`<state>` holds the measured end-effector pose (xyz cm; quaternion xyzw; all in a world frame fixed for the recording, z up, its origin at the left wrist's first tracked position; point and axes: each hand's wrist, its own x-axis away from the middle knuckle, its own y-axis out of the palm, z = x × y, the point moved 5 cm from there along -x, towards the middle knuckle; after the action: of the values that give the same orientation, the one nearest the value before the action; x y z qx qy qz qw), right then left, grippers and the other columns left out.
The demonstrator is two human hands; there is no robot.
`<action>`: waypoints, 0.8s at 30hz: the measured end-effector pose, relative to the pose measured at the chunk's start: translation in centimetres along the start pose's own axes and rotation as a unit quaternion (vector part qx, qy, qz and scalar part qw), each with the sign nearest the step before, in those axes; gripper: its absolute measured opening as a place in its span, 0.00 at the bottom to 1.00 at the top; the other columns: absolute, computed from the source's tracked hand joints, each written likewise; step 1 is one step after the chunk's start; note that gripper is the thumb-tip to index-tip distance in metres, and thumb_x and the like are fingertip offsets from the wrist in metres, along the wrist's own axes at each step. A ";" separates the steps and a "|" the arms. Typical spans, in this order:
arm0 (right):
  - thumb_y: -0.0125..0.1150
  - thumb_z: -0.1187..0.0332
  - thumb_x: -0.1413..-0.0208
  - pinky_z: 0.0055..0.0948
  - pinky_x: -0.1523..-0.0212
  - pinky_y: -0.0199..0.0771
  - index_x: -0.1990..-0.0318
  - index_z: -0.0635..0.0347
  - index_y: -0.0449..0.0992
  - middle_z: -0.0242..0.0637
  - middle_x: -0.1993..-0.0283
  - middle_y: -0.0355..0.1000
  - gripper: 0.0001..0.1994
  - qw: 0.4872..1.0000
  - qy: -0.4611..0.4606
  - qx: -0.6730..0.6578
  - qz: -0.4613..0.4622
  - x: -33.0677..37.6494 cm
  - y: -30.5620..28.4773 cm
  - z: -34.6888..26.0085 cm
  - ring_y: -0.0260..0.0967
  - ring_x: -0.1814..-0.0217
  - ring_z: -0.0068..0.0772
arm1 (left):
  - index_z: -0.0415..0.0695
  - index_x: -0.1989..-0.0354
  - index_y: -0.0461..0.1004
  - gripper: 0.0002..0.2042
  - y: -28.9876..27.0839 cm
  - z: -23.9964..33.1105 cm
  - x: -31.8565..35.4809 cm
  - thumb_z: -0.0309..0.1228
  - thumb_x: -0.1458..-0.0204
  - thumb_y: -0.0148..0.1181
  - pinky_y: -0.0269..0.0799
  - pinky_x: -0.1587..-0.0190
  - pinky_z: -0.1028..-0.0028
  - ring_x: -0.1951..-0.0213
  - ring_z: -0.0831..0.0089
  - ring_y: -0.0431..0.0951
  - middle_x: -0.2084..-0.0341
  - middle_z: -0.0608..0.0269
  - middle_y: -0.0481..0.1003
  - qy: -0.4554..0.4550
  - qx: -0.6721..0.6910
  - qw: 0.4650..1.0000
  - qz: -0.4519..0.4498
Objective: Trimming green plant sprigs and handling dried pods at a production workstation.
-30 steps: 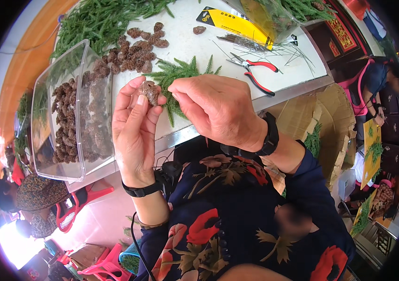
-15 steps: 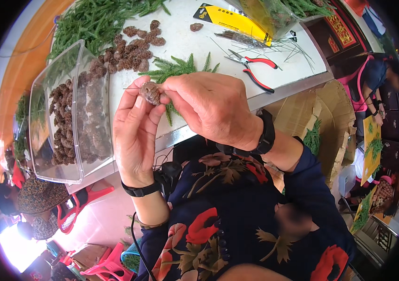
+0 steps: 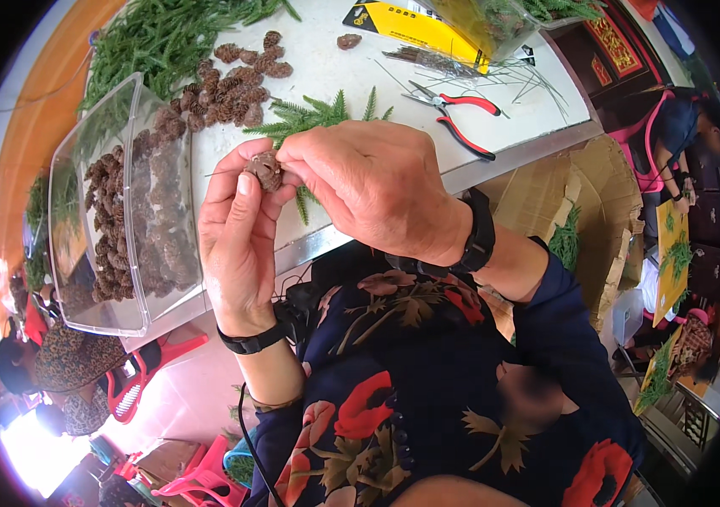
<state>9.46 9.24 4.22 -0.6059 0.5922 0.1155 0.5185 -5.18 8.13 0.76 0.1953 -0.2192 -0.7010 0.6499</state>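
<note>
Between the thumb and fingers of my left hand (image 3: 237,228) is a small brown pine cone (image 3: 265,171), held above the near edge of the table. My right hand (image 3: 377,186) pinches at the cone's right side; whatever lies between its fingertips is too small to make out. Partly behind my hands a green artificial sprig (image 3: 318,114) rests on the white tabletop. Red-handled pliers (image 3: 453,114) lie with jaws apart to the right, below thin green wires (image 3: 537,80). More pine cones (image 3: 229,93) are heaped at the left.
A clear plastic box (image 3: 142,313) of pine cones stands at the table's left edge. Green foliage (image 3: 166,42) is piled at the far left. A yellow package (image 3: 411,29) and a clear bag (image 3: 482,34) lie at the back. Cardboard (image 3: 537,190) is at the right; other people work beyond it.
The cone has turned slightly between my fingers. The thin wire end that stuck out left of it no longer shows. Both hands stay in nearly the same place.
</note>
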 end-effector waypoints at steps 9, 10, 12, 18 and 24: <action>0.64 0.76 0.54 0.29 0.77 0.69 0.67 0.59 0.74 0.34 0.75 0.74 0.07 1.000 -0.004 -0.013 0.011 -0.1 -0.5 0.1 0.72 0.75 0.36 | 0.33 0.46 0.65 0.15 -0.2 -0.2 0.2 0.26 0.39 0.49 0.74 0.48 0.72 0.53 0.68 0.75 0.58 0.54 0.73 0.008 -0.004 1.000 -0.029; 0.64 0.76 0.54 0.29 0.77 0.69 0.67 0.59 0.74 0.34 0.75 0.74 0.07 1.000 -0.003 -0.013 0.012 0.0 -0.5 0.2 0.72 0.75 0.36 | 0.32 0.46 0.65 0.15 -0.1 -0.2 0.3 0.26 0.39 0.49 0.74 0.47 0.71 0.53 0.68 0.75 0.57 0.53 0.73 0.012 -0.004 1.000 -0.013; 0.65 0.76 0.54 0.29 0.77 0.68 0.67 0.58 0.74 0.34 0.75 0.73 0.07 1.000 -0.008 -0.010 0.013 0.0 -0.6 0.3 0.72 0.75 0.36 | 0.32 0.46 0.65 0.16 -0.1 -0.3 0.3 0.26 0.39 0.49 0.73 0.46 0.70 0.52 0.68 0.75 0.56 0.53 0.73 0.014 -0.004 1.000 0.003; 0.65 0.76 0.54 0.29 0.77 0.67 0.67 0.58 0.74 0.33 0.75 0.73 0.07 1.000 -0.019 -0.012 -0.002 0.1 -0.9 0.5 0.71 0.75 0.35 | 0.31 0.45 0.65 0.17 -0.1 -0.4 0.5 0.27 0.39 0.49 0.72 0.43 0.67 0.49 0.66 0.74 0.50 0.50 0.71 0.025 -0.050 0.998 -0.005; 0.65 0.75 0.54 0.30 0.75 0.67 0.67 0.58 0.74 0.32 0.76 0.72 0.07 0.999 -0.012 -0.032 -0.008 0.4 -0.9 0.6 0.71 0.75 0.35 | 0.30 0.45 0.65 0.16 0.0 -0.8 0.6 0.27 0.39 0.48 0.72 0.43 0.66 0.49 0.66 0.74 0.51 0.50 0.71 0.017 -0.032 0.999 -0.004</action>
<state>10.57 9.24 4.08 -0.6256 0.5768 0.1378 0.5068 -4.84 7.45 0.11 0.1870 -0.1847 -0.7070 0.6566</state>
